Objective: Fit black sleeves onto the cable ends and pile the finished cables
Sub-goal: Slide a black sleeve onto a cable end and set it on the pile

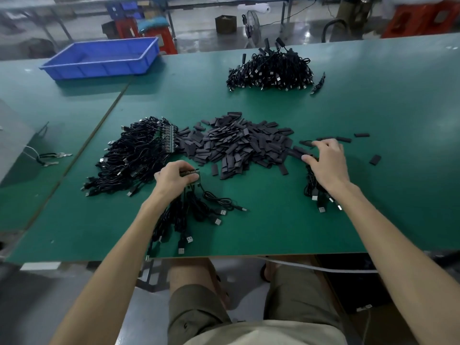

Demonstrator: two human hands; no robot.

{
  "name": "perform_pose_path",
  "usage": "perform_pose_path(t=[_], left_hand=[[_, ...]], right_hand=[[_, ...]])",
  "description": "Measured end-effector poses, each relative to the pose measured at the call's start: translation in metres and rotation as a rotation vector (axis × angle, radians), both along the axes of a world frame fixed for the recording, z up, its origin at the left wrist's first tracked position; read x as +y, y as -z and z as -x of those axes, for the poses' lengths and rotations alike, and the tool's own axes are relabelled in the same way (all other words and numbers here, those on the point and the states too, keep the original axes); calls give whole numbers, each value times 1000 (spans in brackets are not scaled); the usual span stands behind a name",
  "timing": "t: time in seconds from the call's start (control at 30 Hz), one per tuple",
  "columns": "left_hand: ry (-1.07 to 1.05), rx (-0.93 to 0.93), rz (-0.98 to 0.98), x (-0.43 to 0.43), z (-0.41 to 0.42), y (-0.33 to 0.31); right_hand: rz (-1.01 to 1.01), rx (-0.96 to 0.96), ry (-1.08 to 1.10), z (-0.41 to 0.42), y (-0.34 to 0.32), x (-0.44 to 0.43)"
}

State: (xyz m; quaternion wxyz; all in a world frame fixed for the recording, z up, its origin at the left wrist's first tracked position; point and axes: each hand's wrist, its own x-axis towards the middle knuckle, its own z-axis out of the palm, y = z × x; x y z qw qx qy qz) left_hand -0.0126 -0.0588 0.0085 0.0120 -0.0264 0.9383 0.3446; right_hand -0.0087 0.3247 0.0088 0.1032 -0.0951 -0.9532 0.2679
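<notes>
A heap of flat black sleeves (239, 145) lies in the middle of the green table (373, 100). My left hand (174, 176) grips the board ends of a bunch of black USB cables (196, 212) that trail toward the near edge. My right hand (326, 163) rests with curled fingers on a smaller bunch of cables (317, 195) at the right end of the sleeve heap; what its fingertips pinch is hidden. A big pile of cables with green board ends (132, 158) lies to the left. Another pile of cables (271, 70) sits at the back.
A blue plastic bin (104, 58) stands at the far left of the table. A few loose sleeves (374, 159) lie to the right of my right hand. Pliers (53, 158) lie on the neighbouring table at the left. My knees are under the near edge.
</notes>
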Motion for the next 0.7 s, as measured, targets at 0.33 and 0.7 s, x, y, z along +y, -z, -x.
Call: perform_pose_path(t=[0.33,0.7], left_hand=[[206,17,-117,65,-18,-27],[264,25,-72,80,-23,-21]], right_hand=[[328,-153,-438,-36,-6,-106],[690,-148,-335,-46,17,-128]])
